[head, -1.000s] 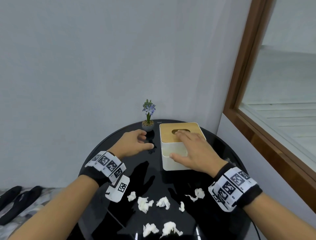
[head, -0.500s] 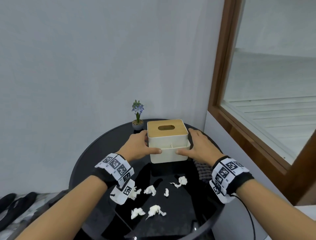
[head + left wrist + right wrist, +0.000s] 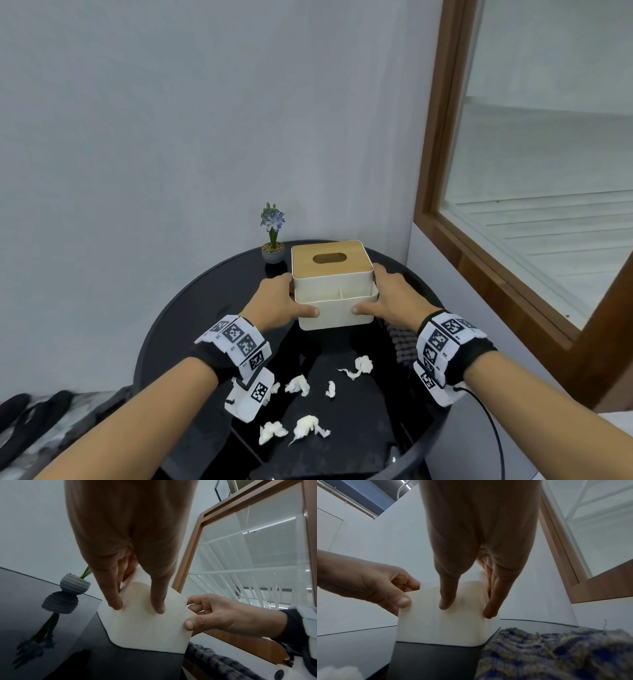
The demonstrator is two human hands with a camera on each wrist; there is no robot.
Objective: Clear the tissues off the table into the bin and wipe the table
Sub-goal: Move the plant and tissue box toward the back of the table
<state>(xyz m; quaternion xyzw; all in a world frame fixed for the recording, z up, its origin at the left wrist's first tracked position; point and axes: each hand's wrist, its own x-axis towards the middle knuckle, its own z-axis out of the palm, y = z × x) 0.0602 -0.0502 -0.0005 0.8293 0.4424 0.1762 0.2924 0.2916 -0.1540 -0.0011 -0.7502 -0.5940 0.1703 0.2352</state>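
Glossy black table (image 3: 178,308); matt cream plastic box (image 3: 337,313) with wooden lid (image 3: 329,257); crumpled paper tissues (image 3: 310,426); rough knitted cloth (image 3: 556,654).

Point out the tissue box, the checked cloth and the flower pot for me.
tissue box (image 3: 331,262): head view, wooden lid beside the slot.
checked cloth (image 3: 556,649): right wrist view, knitted top surface.
flower pot (image 3: 273,254): head view, grey pot wall.

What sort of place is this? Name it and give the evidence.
Probably a corner of a home or office room: a small round black table against a plain wall, a tissue box and a little potted flower on it, and a wood-framed window beside it.
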